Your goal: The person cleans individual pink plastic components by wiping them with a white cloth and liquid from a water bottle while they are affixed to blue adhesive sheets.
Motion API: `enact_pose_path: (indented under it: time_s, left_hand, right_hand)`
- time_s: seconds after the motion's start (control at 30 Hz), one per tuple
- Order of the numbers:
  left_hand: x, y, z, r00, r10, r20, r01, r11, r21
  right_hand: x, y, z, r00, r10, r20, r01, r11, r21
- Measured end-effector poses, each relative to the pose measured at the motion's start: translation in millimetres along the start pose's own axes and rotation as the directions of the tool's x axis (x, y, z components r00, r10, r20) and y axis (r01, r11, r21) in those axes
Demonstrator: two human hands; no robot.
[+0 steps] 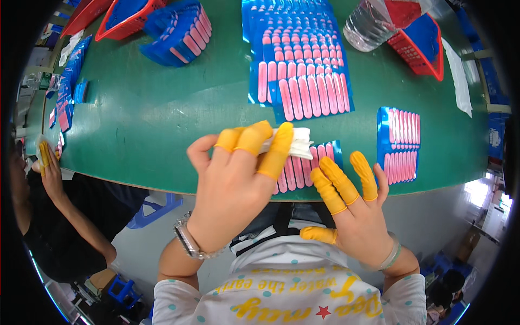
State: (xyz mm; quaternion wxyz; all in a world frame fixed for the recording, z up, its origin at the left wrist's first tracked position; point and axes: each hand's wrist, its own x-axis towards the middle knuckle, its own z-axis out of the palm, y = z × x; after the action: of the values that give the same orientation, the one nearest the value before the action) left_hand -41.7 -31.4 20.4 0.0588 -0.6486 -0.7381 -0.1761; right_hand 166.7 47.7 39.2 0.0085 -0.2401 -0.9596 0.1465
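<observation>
Yellow finger cots cover several fingers of both hands. My left hand (233,176) is closed on a folded white cloth (301,143), which lies over the far part of a blue sheet with pink rounded strips (293,174) at the near table edge. My right hand (358,219) is spread, its yellow-covered fingertips touching or just above the right part of that sheet; its thumb points left, off the table edge. Just beyond the cloth lies a fanned stack of similar blue and pink sheets (316,96). To the right of my right hand is a smaller pile of such sheets (401,167).
The green table (135,116) carries a curved stack of sheets (187,40), red baskets (125,27) at the far left and another red basket (431,46) at the far right beside a clear plastic container (364,31). At left, a co-worker's hand (51,172) wears yellow finger cots.
</observation>
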Motion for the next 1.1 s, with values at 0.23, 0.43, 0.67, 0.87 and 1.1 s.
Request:
enact_pose_path:
  time_s: [0.23,0.43,0.67,0.87,1.1]
  left_hand:
    - [-46,25,-3,0.971,0.227,0.08,-0.236,0.962,0.134]
    - [-16,16,5,0.981,0.176,0.085,-0.188,0.968,0.164]
    - [-46,17,-1,0.943,0.303,0.136,-0.327,0.918,0.225]
    - [-10,-1,-2,0.96,0.239,0.145,-0.269,0.932,0.244]
    - [-50,12,-14,0.929,0.342,0.142,-0.363,0.915,0.174]
  right_hand:
    - [5,11,13,0.999,-0.038,0.01,0.038,0.998,0.045]
    - [2,8,11,1.0,-0.02,-0.002,0.02,0.999,0.028]
    - [1,2,17,1.0,0.016,-0.024,-0.017,0.999,-0.036]
    - [-3,3,18,1.0,0.001,-0.021,-0.003,0.995,-0.096]
    - [-2,6,22,0.999,-0.027,-0.04,0.023,0.996,-0.085]
